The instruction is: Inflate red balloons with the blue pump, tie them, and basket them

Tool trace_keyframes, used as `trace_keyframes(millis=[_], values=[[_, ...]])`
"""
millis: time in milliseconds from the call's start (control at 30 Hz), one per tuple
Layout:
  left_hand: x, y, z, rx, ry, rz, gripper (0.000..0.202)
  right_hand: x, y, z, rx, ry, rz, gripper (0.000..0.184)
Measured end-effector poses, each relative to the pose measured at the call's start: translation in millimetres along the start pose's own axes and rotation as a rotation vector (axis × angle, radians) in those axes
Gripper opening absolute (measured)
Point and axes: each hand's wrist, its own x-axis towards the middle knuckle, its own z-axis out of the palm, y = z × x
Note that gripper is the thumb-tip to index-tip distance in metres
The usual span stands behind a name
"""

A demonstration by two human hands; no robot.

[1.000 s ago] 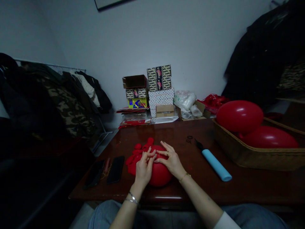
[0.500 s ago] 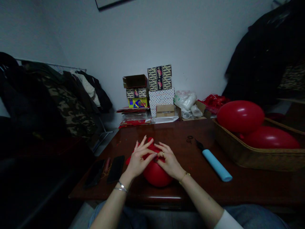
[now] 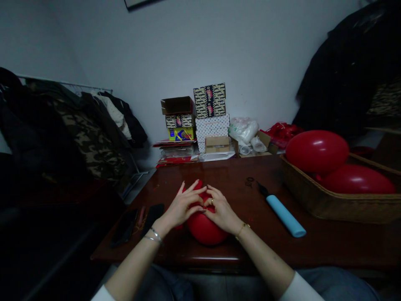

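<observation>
An inflated red balloon point(image 3: 206, 232) rests on the table in front of me, under both hands. My left hand point(image 3: 184, 205) reaches over it from the left, thumb and index finger pinched at the balloon's top, the other fingers stretched out. From the right, my right hand point(image 3: 222, 211) brings its thumb and index finger together at the same spot. The fingertips of the two hands meet there, apparently on the balloon's neck, which they mostly cover. More red balloon material point(image 3: 198, 184) shows behind the left fingers.
Right of my hands lies a light blue hand pump point(image 3: 286, 216) with a black nozzle. Small black rings point(image 3: 249, 181) lie behind it. A wicker basket point(image 3: 344, 208) holds red balloons point(image 3: 316, 151). Dark phones point(image 3: 124, 228) lie at left. Stacked boxes point(image 3: 212, 129) stand at the back.
My left hand has turned slightly, and its thumb has shifted a little lower. The fingertips of both hands have moved closer together over the balloon, which stays in place.
</observation>
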Motion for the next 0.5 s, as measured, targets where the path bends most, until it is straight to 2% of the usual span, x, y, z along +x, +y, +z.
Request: trace_keyframes(millis=[333,500], values=[[12,7,-25.3,-0.055,-0.131,0.14,0.009,5,-6,-7,0.027,-0.084,-0.049,0.015],[15,9,-29.5,-0.043,-0.184,0.189,0.008,6,-6,-7,0.007,-0.13,-0.048,0.014]])
